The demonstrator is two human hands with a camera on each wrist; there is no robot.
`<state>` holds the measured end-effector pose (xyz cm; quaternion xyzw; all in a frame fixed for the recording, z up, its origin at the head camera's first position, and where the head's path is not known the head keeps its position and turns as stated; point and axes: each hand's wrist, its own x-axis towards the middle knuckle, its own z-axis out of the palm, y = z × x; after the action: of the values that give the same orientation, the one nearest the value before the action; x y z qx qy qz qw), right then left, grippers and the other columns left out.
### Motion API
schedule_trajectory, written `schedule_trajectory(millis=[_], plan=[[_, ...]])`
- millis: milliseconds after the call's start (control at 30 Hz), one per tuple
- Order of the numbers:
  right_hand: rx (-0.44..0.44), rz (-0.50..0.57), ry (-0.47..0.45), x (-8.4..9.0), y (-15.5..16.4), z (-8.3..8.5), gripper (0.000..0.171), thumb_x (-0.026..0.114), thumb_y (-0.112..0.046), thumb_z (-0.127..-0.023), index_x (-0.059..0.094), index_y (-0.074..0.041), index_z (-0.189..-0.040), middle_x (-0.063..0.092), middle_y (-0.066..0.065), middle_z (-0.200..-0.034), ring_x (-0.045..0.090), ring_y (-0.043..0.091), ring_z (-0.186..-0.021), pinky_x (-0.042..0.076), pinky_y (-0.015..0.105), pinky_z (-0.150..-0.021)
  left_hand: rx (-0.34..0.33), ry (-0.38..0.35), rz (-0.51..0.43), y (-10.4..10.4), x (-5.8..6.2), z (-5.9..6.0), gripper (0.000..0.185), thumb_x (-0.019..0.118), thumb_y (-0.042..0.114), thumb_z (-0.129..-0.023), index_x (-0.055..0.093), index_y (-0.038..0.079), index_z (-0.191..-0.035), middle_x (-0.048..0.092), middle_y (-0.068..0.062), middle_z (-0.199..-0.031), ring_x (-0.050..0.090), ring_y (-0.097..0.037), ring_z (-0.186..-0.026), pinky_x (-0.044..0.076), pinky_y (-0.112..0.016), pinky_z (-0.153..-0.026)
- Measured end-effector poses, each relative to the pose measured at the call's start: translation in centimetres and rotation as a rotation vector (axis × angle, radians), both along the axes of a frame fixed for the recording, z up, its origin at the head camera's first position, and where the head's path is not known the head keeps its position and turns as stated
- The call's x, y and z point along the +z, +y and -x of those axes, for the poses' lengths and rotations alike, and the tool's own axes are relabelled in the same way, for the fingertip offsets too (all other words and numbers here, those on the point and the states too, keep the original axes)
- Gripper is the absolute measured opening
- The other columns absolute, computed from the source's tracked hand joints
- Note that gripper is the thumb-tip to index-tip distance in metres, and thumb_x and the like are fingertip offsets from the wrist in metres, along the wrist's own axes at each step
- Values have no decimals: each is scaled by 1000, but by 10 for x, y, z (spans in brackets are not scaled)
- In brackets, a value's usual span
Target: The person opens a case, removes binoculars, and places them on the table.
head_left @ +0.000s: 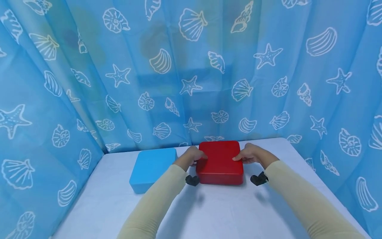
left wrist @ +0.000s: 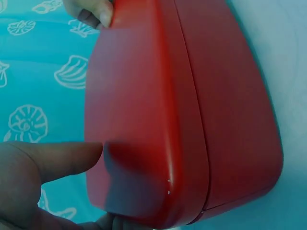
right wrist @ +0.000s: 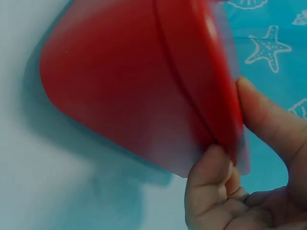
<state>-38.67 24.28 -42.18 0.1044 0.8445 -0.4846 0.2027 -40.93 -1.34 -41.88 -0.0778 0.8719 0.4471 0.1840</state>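
A red lidded box stands on the white table, a thin seam running round its side below the lid. My left hand holds the box at its left side, thumb on the lid's top and fingers down along the side, mostly hidden. On the opposite side my right hand pinches the lid's edge. In the right wrist view its thumb lies on the top and a curled finger sits right at the seam. The lid lies flush on the box along the front.
To the left, a light blue box stands on the white tabletop, partly behind the left forearm. A blue curtain with white shells and starfish hangs behind the table and along both sides. Black wrist-worn pieces hang near both wrists.
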Motion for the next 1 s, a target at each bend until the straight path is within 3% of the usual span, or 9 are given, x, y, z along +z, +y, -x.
schedule_trajectory(millis=[200,467,700,1000], plan=[[-3,22,16,-3,3,3,88,86,-20,-74,30,10,-135,53,21,-115,57,31,-96,53,41,-88,3,-6,5,-2,-5,3,55,85,12,-72,54,2,-116,62,-9,-103,59,-29,-94,56,-41,-80],[4,-5,3,-7,2,8,87,84,-12,-74,26,13,-135,48,23,-114,54,31,-95,54,40,-86,-33,35,98,3,-8,8,63,87,12,-71,51,2,-121,60,-10,-102,59,-29,-94,56,-41,-79],[-36,28,3,-2,0,15,93,83,-14,-75,22,12,-141,49,23,-119,55,31,-96,55,36,-79,-23,34,72,6,-2,8,70,90,12,-65,51,6,-122,60,-8,-105,58,-30,-96,57,-42,-78],[83,27,61,-20,9,11,86,86,-22,-74,32,9,-133,51,22,-118,57,32,-100,55,39,-84,-3,-20,60,6,-1,10,66,90,8,-64,53,4,-118,61,-10,-101,59,-32,-94,56,-44,-79]])
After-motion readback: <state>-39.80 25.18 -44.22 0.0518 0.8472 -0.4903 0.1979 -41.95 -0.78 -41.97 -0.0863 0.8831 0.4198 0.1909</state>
